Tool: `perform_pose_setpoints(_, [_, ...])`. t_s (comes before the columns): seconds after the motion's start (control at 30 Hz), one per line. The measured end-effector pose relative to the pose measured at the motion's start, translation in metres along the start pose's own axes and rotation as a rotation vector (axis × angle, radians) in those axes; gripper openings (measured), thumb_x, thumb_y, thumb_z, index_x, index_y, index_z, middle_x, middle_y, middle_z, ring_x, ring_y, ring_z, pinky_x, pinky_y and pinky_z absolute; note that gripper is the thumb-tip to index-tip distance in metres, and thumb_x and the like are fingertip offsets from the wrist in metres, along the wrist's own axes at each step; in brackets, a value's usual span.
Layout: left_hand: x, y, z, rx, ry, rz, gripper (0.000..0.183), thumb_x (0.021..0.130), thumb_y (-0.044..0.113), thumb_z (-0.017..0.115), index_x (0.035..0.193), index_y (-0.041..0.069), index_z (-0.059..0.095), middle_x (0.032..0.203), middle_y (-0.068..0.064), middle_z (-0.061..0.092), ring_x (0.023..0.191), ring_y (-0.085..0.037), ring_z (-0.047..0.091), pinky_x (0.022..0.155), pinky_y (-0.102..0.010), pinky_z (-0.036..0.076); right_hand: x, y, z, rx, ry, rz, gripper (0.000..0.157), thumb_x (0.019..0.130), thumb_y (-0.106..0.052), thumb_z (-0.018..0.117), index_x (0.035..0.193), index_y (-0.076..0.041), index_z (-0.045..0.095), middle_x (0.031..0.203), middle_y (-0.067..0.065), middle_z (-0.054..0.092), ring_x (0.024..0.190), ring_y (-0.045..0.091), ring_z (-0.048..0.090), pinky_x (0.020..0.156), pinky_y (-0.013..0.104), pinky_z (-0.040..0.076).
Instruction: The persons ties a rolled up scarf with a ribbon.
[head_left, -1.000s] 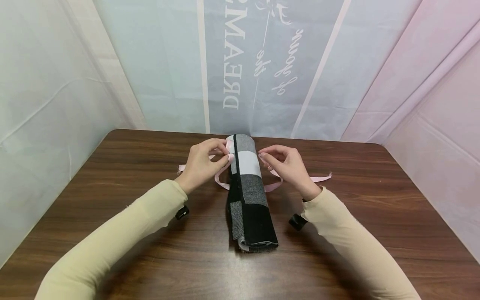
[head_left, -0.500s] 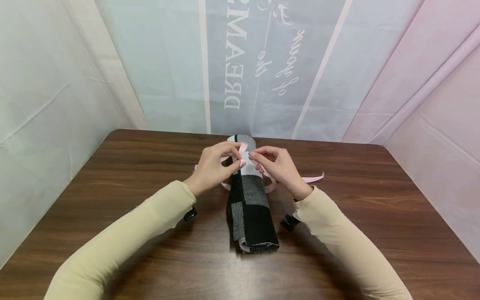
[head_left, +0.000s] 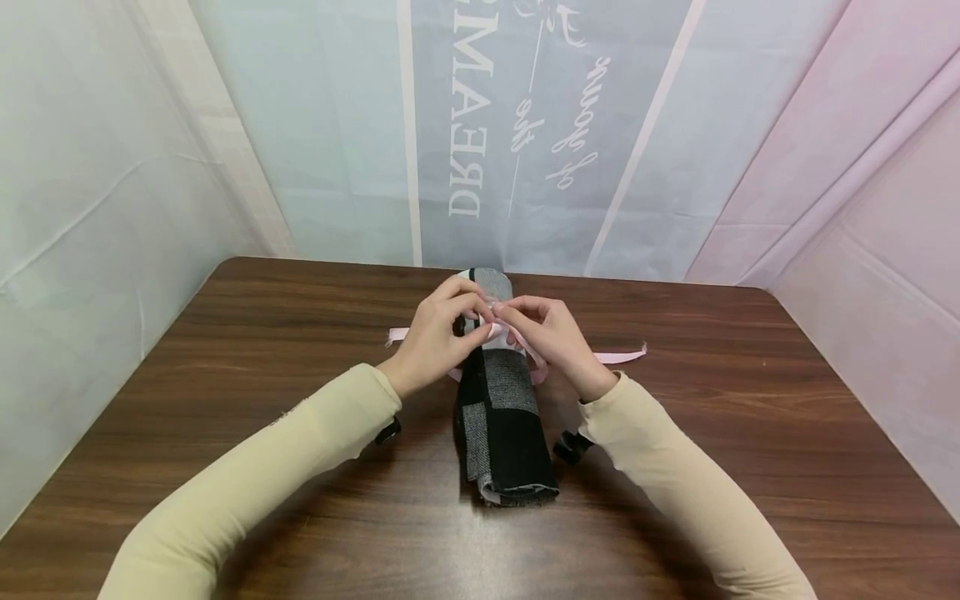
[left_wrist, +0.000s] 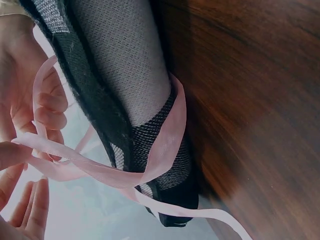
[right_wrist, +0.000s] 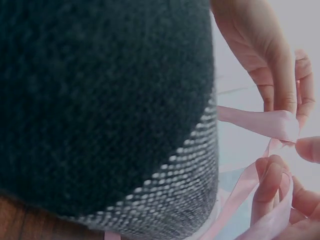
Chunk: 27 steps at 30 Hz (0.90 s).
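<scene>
Centrally, the black, grey and white checked cloth roll (head_left: pixel 508 400): lay lengthwise on the brown wood-grain tabletop (head_left: pixel 795 417), about midway between the left and right edges, its far end at the far edge and its near end well short of the near one.
Pale pink, slightly sheer fabric ribbon (left_wrist: pixel 167 135): passed around the far half of the roll, with strips rising to the fingers above; one tail lay out toward the tabletop's left edge, the other toward its right edge.
Left hand (head_left: pixel 437 333): arched over the roll from its left side, thumb and fingers pinching the ribbon, a fold of which bulged at the fingertips in the right wrist view.
Right hand (head_left: pixel 553 337): reached over from the roll's right side, its bent fingers gripping a looped strip of the ribbon; its fingertips were just beside those of the left.
Meeting of the strips: sat among the fingers, too covered to tell whether it was knotted.
Pale yellow fabric sleeves (head_left: pixel 277 462): covered both forearms, slanting in from the near edge.
Beyond the far edge: a grey-blue hanging cloth (head_left: pixel 330 150) bore white lettering (head_left: pixel 467 158).
</scene>
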<state>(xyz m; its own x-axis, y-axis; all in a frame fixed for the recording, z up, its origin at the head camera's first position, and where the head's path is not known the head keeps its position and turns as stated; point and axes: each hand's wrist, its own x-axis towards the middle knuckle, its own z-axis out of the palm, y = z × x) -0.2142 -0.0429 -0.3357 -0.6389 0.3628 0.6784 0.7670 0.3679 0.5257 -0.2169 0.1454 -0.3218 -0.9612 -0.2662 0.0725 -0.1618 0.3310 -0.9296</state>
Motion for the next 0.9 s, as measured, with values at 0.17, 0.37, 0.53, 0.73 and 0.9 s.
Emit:
perform_pose_setpoints(0.17, [0.0027,0.0004,-0.0008,-0.005,0.028,-0.025,0.003,0.084,0.006,0.072,0.084,0.007,0.069,0.089,-0.005,0.056,0.074,-0.017,0.053,0.065,-0.024,0.048,0.0024,-0.0002,0.0015,-0.012,-0.011,0.013,0.032,0.096,-0.033,0.057,0.11,-0.006,0.069,0.084,0.015,0.068,0.064,0.016,0.061,0.063,0.028,0.05])
perform_pose_setpoints(0.37, [0.0041,0.0013,-0.0011,-0.009,0.049,-0.05,0.006,0.083,0.001,0.069,0.088,0.005,0.07,0.077,-0.004,0.06,0.067,-0.011,0.054,0.059,-0.023,0.046,0.0046,-0.0021,0.006,0.039,-0.017,0.056,0.035,0.098,-0.033,0.054,0.109,-0.003,0.069,0.088,0.018,0.069,0.07,0.013,0.062,0.068,0.024,0.05])
perform_pose_setpoints(0.53, [0.004,0.0037,0.0003,-0.017,0.033,-0.057,0.007,0.085,0.004,0.069,0.092,0.005,0.07,0.083,-0.004,0.066,0.073,-0.012,0.059,0.063,-0.023,0.05,0.0052,-0.0038,0.008,0.131,-0.027,0.077,0.042,0.099,-0.036,0.051,0.11,0.001,0.066,0.083,0.003,0.068,0.073,0.013,0.064,0.068,0.023,0.051])
perform_pose_setpoints(0.73, [0.0028,0.0048,0.0003,0.0,-0.002,-0.043,0.011,0.087,0.007,0.068,0.098,0.007,0.068,0.09,-0.004,0.067,0.081,-0.011,0.061,0.064,-0.021,0.051,0.0043,-0.0059,0.0066,0.113,-0.011,0.073,0.043,0.098,-0.042,0.05,0.104,-0.002,0.065,0.083,0.002,0.068,0.074,0.014,0.066,0.064,0.024,0.052])
perform_pose_setpoints(0.9, [0.0012,0.0033,0.0004,0.009,-0.007,-0.027,0.012,0.088,0.005,0.066,0.1,0.005,0.065,0.095,-0.007,0.064,0.083,-0.013,0.059,0.064,-0.02,0.051,0.0037,-0.0061,0.0053,0.119,0.003,0.043,0.037,0.097,-0.039,0.053,0.103,-0.004,0.066,0.084,0.002,0.068,0.077,0.019,0.067,0.068,0.027,0.053])
